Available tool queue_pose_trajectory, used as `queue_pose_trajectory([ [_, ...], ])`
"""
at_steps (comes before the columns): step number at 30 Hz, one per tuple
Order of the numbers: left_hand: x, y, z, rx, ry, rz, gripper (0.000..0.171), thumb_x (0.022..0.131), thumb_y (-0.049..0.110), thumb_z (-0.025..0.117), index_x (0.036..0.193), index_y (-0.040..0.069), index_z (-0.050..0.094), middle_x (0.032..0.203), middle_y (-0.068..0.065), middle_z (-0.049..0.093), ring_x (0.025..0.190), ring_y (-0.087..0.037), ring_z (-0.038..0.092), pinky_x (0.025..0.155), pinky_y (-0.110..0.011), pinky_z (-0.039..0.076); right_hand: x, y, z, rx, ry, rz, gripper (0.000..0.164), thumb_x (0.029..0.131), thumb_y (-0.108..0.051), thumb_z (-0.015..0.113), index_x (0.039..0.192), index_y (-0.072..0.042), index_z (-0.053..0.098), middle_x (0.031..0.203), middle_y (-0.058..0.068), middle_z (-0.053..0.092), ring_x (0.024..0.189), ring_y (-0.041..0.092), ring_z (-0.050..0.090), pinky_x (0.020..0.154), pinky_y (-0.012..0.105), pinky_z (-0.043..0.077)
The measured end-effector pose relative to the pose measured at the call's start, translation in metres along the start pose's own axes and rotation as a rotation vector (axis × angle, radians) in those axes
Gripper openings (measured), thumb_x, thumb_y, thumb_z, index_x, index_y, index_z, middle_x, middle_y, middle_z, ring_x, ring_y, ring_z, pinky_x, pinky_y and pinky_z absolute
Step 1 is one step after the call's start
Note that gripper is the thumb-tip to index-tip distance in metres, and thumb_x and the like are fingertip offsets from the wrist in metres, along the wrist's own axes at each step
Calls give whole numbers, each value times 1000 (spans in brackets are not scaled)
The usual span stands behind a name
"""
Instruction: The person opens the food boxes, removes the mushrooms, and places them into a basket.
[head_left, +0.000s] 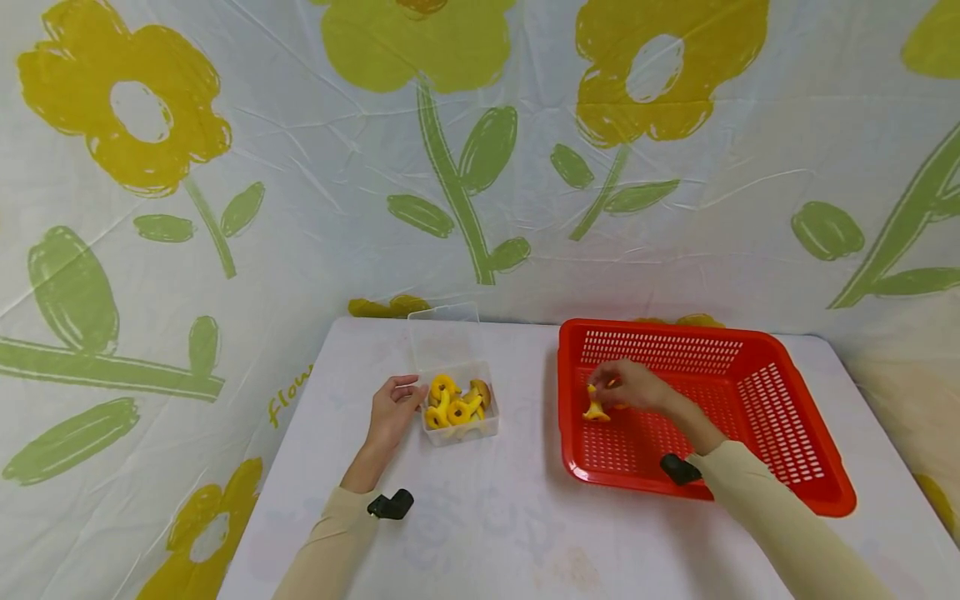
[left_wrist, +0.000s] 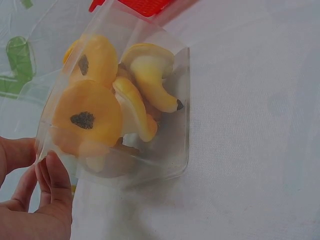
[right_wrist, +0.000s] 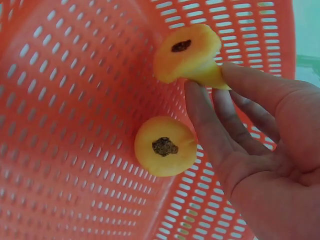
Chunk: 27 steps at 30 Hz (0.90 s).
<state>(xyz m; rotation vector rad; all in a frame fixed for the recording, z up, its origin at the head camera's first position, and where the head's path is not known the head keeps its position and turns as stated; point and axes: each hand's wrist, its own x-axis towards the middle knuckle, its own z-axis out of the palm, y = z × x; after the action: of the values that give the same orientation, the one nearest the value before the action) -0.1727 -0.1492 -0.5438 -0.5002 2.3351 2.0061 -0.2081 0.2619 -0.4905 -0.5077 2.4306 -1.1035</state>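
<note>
A small clear plastic box (head_left: 461, 433) with its lid (head_left: 446, 337) raised stands on the table, holding several yellow mushrooms (left_wrist: 87, 117) and a brownish one (head_left: 481, 390). My left hand (head_left: 393, 408) is at the box's left side, its thumb and fingers (left_wrist: 59, 182) pinching the edge. Inside the red basket (head_left: 757, 479), my right hand (head_left: 637, 387) pinches a yellow mushroom (right_wrist: 187, 52) by its stem, the dark-centred cap pointing away from the fingers. Another yellow mushroom (right_wrist: 165, 146) lies in the basket beneath that hand, mostly hidden in the head view.
The white table (head_left: 495, 533) carries the box at left and the slotted basket at right, with a gap between them. A flower-printed cloth (head_left: 300, 208) hangs behind and along the left side.
</note>
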Motion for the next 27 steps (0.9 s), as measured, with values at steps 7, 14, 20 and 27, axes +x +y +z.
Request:
queue_pose_trajectory([
  [7,0,-1,-1,19,7,-15,38,98,18,73,130,0,61,107,-12,68,85,-19,59,83,-29,56,6,-5,6,-87,-15,21,15,93,-1,72,106,6,69,97,12,67,84,24,59,75,34,57],
  [14,-1,-2,-1,-40,-7,24,39,95,13,75,127,-5,61,100,-12,68,78,-15,60,76,-27,57,15,-8,9,-175,-18,76,18,94,1,71,110,8,66,100,16,68,89,27,62,81,42,59],
  [20,-1,-3,0,-60,-19,35,39,95,13,75,126,-5,61,104,-18,69,80,-18,61,70,-20,54,22,-7,12,-216,-27,94,19,93,2,70,111,9,66,99,17,68,88,28,62,86,46,58],
  [27,-2,0,-1,-33,-3,24,35,96,14,75,125,-2,63,101,-13,69,80,-20,61,73,-24,56,29,-12,11,-252,-33,62,18,96,-2,66,110,9,67,97,16,69,87,28,63,86,47,58],
])
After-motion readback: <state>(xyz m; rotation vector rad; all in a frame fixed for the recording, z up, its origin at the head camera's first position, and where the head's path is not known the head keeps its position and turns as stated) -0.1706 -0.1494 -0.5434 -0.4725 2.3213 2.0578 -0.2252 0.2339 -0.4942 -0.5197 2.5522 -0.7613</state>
